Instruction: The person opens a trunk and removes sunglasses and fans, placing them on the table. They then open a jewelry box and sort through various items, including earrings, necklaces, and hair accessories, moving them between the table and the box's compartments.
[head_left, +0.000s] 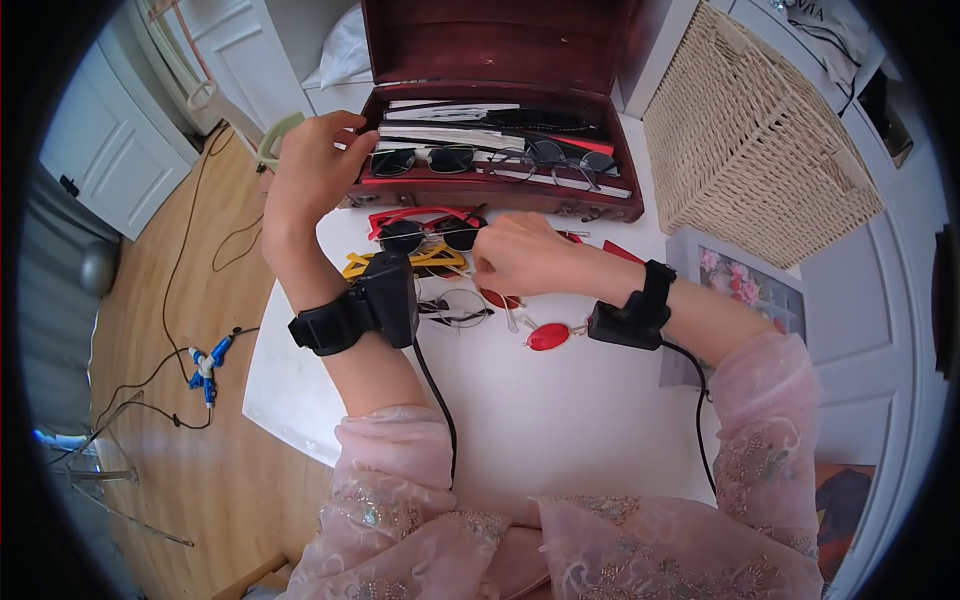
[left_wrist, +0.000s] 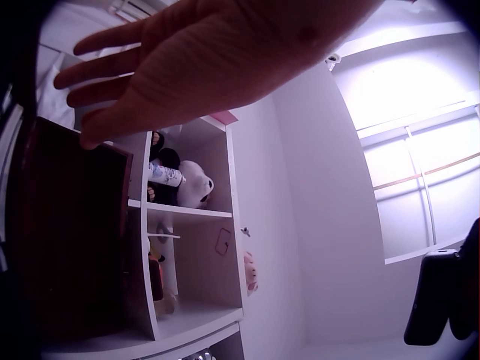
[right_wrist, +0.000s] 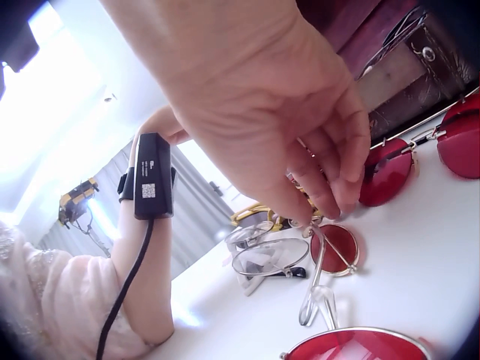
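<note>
My right hand [head_left: 525, 255] is low over the white table, fingers curled down. In the right wrist view its fingertips pinch a pair of red-lensed sunglasses [right_wrist: 335, 251] at the rim. Close by lie clear-lensed glasses [right_wrist: 271, 256], black-lensed sunglasses [head_left: 402, 237], yellow-framed glasses [head_left: 360, 264] and red oval sunglasses [head_left: 548, 337]. My left hand [head_left: 315, 165] is raised at the left end of a dark red case [head_left: 500, 200]. Its fingers are loosely extended and hold nothing. Inside the case, several glasses, among them dark sunglasses [head_left: 450, 159], lie over white and black strips.
The case's lid [head_left: 490, 45] stands up at the back. A woven basket [head_left: 750, 130] is to the right, beside a flower-patterned box [head_left: 735, 280]. Cables and a blue-and-white plug block [head_left: 205, 370] lie on the wooden floor to the left. Cables hang from both wrist cameras.
</note>
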